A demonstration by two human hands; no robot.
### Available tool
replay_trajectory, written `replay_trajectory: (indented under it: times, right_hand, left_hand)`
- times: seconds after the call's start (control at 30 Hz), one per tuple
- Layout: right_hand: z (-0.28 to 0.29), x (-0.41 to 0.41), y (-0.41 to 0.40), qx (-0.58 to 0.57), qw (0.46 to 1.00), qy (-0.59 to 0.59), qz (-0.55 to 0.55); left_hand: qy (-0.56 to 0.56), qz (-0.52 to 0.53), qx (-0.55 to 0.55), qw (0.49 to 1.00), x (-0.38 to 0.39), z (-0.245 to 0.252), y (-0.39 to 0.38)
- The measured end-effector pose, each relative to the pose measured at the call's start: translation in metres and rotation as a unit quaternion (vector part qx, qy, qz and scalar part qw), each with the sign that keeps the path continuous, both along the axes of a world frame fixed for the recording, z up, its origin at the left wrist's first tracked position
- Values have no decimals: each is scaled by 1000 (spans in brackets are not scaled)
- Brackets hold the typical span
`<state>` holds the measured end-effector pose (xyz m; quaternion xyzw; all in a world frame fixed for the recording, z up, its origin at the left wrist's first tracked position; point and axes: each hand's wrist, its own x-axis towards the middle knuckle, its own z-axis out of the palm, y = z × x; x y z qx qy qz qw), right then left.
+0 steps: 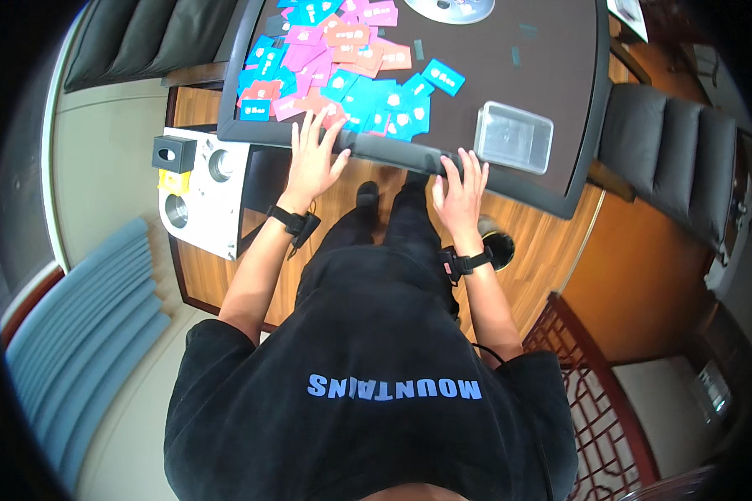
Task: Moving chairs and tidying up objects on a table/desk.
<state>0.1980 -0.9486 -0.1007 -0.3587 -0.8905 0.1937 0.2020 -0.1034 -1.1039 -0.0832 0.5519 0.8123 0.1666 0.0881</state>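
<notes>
My left hand (314, 153) rests with spread fingers on the padded near edge of a dark-topped table (388, 152); its fingertips reach the lowest cards. My right hand (462, 191) lies over the same edge farther right, its fingers apart and holding nothing. Blue cards (370, 97), pink cards (304, 56) and orange-red cards (349, 35) overlap in a loose spread on the table's left part. One blue card (443, 77) lies at the right end of the spread. A clear plastic box (514, 138) stands just beyond my right hand; no cards show in it.
A disc-shaped clear item (451, 7) is cut off at the far edge of view. Black padded chairs (661, 144) flank the table. At the left, a white side stand (207, 206) holds a black tissue box (174, 154). A dark round bin (497, 248) stands below my right hand.
</notes>
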Motion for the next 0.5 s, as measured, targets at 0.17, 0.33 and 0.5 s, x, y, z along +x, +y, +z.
replay_trajectory:
  times: [0.17, 0.33, 0.5]
  right_hand:
    - [11, 8, -55, -16, 998, 21, -50]
    - [32, 54, -87, 4, 989, 15, -147]
    - [36, 93, -102, 17, 965, 16, -261]
  left_hand:
    - [-24, -133, 0, 991, 31, 9, -10]
    - [-33, -299, 25, 953, 92, 31, 29]
    - [-69, -447, 23, 892, 156, 48, 59]
